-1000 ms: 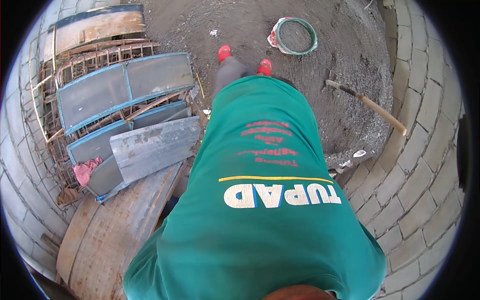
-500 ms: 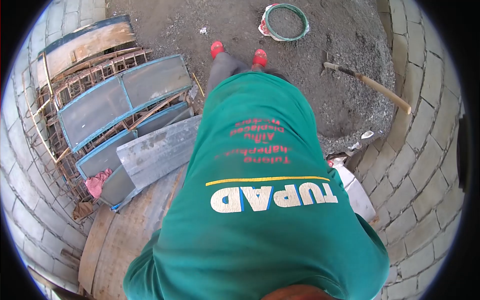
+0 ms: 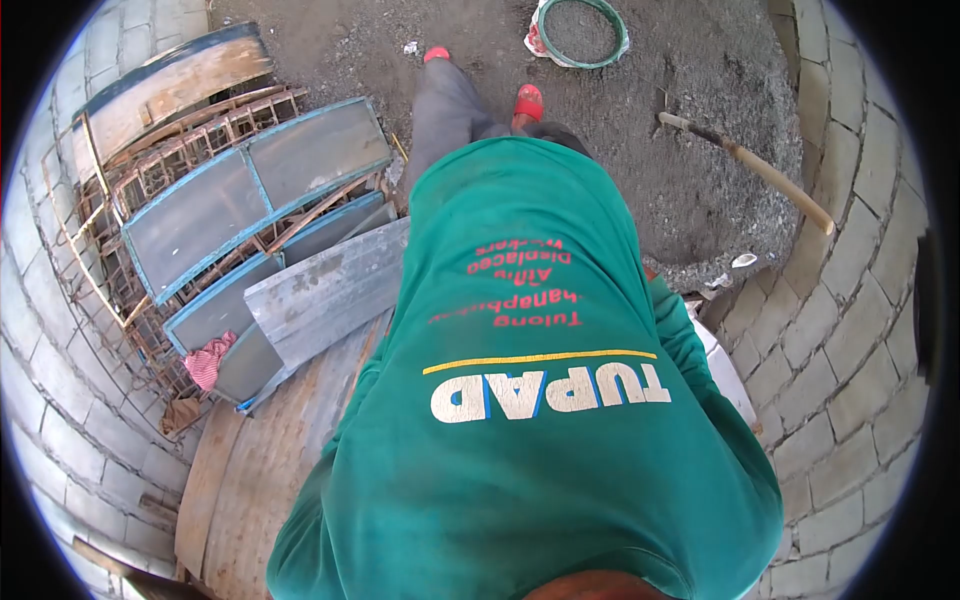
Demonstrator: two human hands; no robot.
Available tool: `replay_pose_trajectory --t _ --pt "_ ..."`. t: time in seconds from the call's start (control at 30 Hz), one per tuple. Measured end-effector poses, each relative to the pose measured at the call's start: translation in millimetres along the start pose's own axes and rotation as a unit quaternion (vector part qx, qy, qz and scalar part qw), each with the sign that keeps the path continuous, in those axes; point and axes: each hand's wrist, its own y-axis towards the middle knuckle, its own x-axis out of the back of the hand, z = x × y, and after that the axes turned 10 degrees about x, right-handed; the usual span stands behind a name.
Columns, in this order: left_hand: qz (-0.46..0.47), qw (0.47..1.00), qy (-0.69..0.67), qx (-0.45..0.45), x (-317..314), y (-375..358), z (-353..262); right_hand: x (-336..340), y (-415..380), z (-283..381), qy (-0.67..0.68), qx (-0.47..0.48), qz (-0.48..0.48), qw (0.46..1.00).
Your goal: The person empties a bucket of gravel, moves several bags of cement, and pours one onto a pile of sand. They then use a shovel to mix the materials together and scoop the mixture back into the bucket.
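Note:
A green long-sleeved shirt [image 3: 540, 330] with upside-down white, red and yellow print fills the middle of the head view. Grey trousers [image 3: 448, 110] and red shoes [image 3: 529, 101] show beyond its far edge. The sleeve on the right [image 3: 690, 345] reaches forward beside the torso. At its far end is a small brownish patch, perhaps part of my right hand, too small to read. My left hand is out of sight, with the sleeve on the left bent close to the body. Whatever either hand holds or touches is hidden.
A long-handled tool [image 3: 775, 175] lies on the gravel [image 3: 700, 200] at right, below a green ring [image 3: 541, 30]. At left are blue-framed panels [image 3: 200, 222], a metal sheet [image 3: 325, 290], rusty metal frames [image 3: 150, 185] and wooden boards [image 3: 245, 490]. Block walls [image 3: 860, 330] stand on both sides.
The left-side shoe has moved farther up the view, and the other slightly up. The right-side sleeve now extends forward past the torso. The surroundings have shifted slightly right in view.

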Motion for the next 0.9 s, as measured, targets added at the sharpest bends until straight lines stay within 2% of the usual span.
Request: replay_pose_trajectory --t 0.13,0.17,0.23,0.27,0.3,0.37,0.4,0.47,0.5,0.57,0.6,0.7,0.77,0.9 --pt "0.023 0.999 0.014 -0.031 30 33 -18 48 10 -3 -0.051 0.004 -0.027 0.998" --pt "0.032 0.998 0.02 -0.049 45 48 -27 67 12 -8 -0.103 -0.015 -0.052 0.993" --pt "0.063 0.991 0.036 -0.11 79 84 -53 111 17 -25 -0.293 -0.123 -0.119 0.941" --pt "0.076 0.987 0.044 -0.138 96 106 -62 127 34 12 -0.31 -0.148 -0.213 0.914" --pt "0.105 0.986 0.028 -0.129 111 131 -70 148 52 64 -0.324 -0.173 -0.306 0.878" --pt "0.195 0.979 -0.05 -0.027 135 204 -75 191 79 94 -0.308 -0.15 -0.425 0.838" --pt "0.197 0.979 -0.042 -0.034 148 233 -87 207 94 107 -0.306 -0.152 -0.434 0.834" --pt "-0.064 0.994 0.08 -0.029 172 295 -115 235 126 130 -0.182 -0.082 -0.514 0.834" --pt "-0.061 0.994 0.085 -0.04 183 329 -128 244 143 131 -0.182 -0.084 -0.524 0.828" --pt "-0.052 0.994 -0.095 -0.007 197 400 -153 257 178 121 -0.055 -0.087 -0.531 0.841" --pt "-0.044 0.995 -0.092 -0.011 201 424 -170 260 196 112 -0.011 -0.086 -0.533 0.842" --pt "-0.025 0.993 -0.113 -0.008 217 465 -273 275 231 57 0.024 -0.103 -0.507 0.855" --pt "0.02 0.988 -0.131 -0.074 214 487 -322 282 243 23 -0.038 -0.202 -0.466 0.861" --pt "0.07 0.982 -0.12 -0.132 177 527 -395 295 245 -67 0.036 -0.263 -0.488 0.831"
